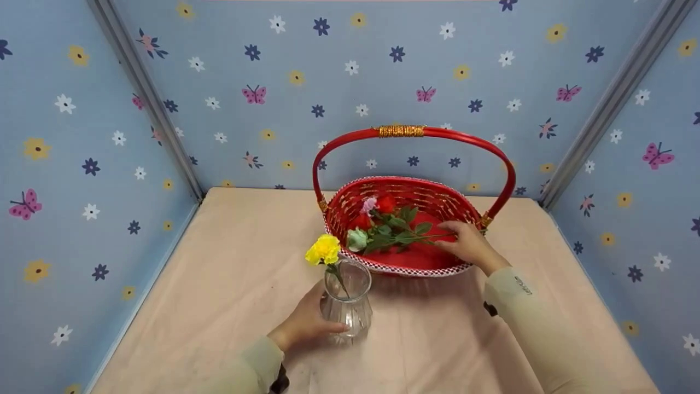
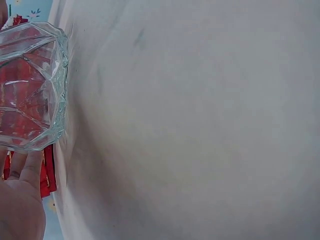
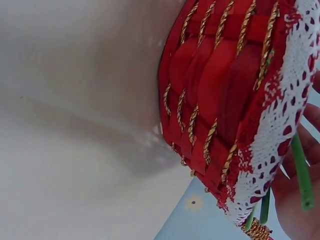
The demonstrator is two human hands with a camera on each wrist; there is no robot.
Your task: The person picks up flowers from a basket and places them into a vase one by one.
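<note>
In the head view, my left hand [image 1: 309,323] holds a ribbed clear glass vase [image 1: 358,317] from its left side, thumb across the front. A yellow flower [image 1: 324,250] stands in it, leaning left over the rim. The left wrist view shows the vase's thick base [image 2: 60,90] close up. My right hand [image 1: 467,243] reaches into a red woven basket [image 1: 437,189], with thumb and fingers apart around the flower stems. Green stem ends [image 3: 301,175] show beside it in the right wrist view. The basket holds red flowers [image 1: 386,204], a pink flower [image 1: 369,205] and a pale green rose [image 1: 357,239].
The basket's tall red handle [image 1: 470,139] arches over it, with a gold-wrapped middle. A pale cloth [image 1: 235,246] covers the table. Blue patterned panels [image 1: 350,71] enclose the back and both sides, with grey metal posts [image 1: 147,98] at the corners.
</note>
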